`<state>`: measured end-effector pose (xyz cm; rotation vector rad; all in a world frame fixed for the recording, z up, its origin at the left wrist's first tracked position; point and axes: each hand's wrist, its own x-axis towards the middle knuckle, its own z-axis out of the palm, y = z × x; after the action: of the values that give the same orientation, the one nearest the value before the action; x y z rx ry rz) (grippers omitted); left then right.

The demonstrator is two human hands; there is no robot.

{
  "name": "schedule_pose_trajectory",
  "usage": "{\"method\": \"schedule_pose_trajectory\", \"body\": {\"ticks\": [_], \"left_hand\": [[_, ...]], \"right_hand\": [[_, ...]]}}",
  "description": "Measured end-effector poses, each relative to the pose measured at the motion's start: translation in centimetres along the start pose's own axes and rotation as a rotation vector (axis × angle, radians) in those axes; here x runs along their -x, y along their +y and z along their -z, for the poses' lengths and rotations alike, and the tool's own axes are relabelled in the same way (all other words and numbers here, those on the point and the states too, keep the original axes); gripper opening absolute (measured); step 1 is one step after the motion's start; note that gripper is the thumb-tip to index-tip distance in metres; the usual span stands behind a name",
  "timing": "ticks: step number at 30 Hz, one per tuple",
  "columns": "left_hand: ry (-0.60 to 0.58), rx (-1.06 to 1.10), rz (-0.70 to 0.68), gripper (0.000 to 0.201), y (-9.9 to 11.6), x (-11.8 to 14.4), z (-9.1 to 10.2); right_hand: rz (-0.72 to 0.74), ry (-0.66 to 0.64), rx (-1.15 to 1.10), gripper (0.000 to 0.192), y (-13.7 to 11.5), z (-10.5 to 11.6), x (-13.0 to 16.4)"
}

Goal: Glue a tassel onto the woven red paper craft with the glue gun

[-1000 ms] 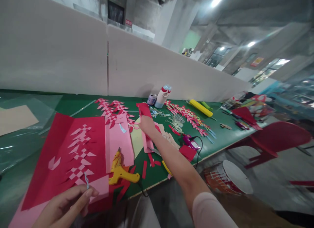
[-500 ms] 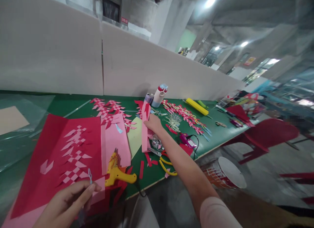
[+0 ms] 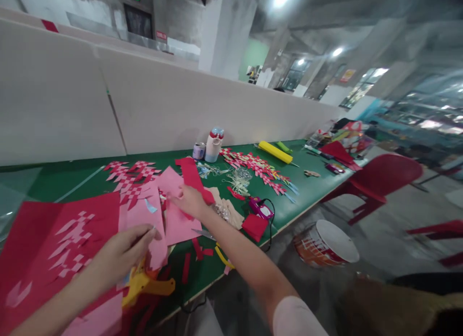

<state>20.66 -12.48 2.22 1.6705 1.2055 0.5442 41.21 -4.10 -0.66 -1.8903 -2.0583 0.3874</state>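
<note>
Crowding green table: paper scraps, w/ grey partition behind.

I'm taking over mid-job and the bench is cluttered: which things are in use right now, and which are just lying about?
In use:
right hand gripping the red paper strip
left hand on the pink sheet
second pink sheet under the right hand

Lying about:
yellow glue gun
woven strips
bottle
yellow roll
red chair

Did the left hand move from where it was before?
Yes. The left hand has gone forward onto the pink paper, above the yellow glue gun. Earlier it hung nearer the person, at the table's near edge.
</note>
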Motion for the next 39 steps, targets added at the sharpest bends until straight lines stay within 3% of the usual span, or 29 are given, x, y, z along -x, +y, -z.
{"method": "schedule_pose_trajectory", "body": {"ticks": [4,7,10,14,20,25,29,32,34,36,39], "left_hand": [[-0.049,-0.077,-0.029,0.04,1.5,-7.6,-3.4],[0.01,-0.148,-0.013,0.036,2.2,-12.7,-6.4],[0.057,-0.186,-0.027,0.038,2.4,-16.0,-9.0],[0.131,-0.279,-0.079,0.041,2.3,-17.0,-10.9],[0.203,-0.383,-0.159,0.037,2.7,-14.0,-10.5],[0.239,-0.362,-0.224,0.031,3.3,-10.4,-9.8],[0.317,-0.108,-0.154,0.037,3.7,-8.3,-10.2],[0.46,0.042,-0.135,0.052,3.7,-7.0,-10.4],[0.556,0.129,-0.164,0.058,3.4,-5.7,-10.1],[0.648,0.217,-0.168,0.059,2.9,-3.8,-9.5],[0.706,0.195,-0.09,0.052,1.8,-0.3,-8.1]], "right_hand": [[-0.032,-0.003,0.056,0.032,4.3,1.3,1.1],[-0.173,0.014,0.126,0.023,10.1,3.6,1.0],[-0.281,0.034,0.198,0.023,15.6,5.6,0.1],[-0.296,0.03,0.234,0.025,19.5,6.1,-2.2],[-0.26,0.008,0.19,0.034,20.5,4.8,-4.6],[-0.157,0.09,0.068,0.02,18.3,6.3,-4.8],[0.038,0.098,-0.109,0.017,12.1,7.4,-3.8],[0.214,0.014,-0.296,0.017,6.3,7.2,-1.6],[0.319,-0.135,-0.723,0.018,3.0,6.7,0.4],[0.29,-0.248,-0.97,0.02,0.5,6.1,2.5],[0.204,-0.401,-1.14,0.026,-2.1,5.2,5.2]]}}
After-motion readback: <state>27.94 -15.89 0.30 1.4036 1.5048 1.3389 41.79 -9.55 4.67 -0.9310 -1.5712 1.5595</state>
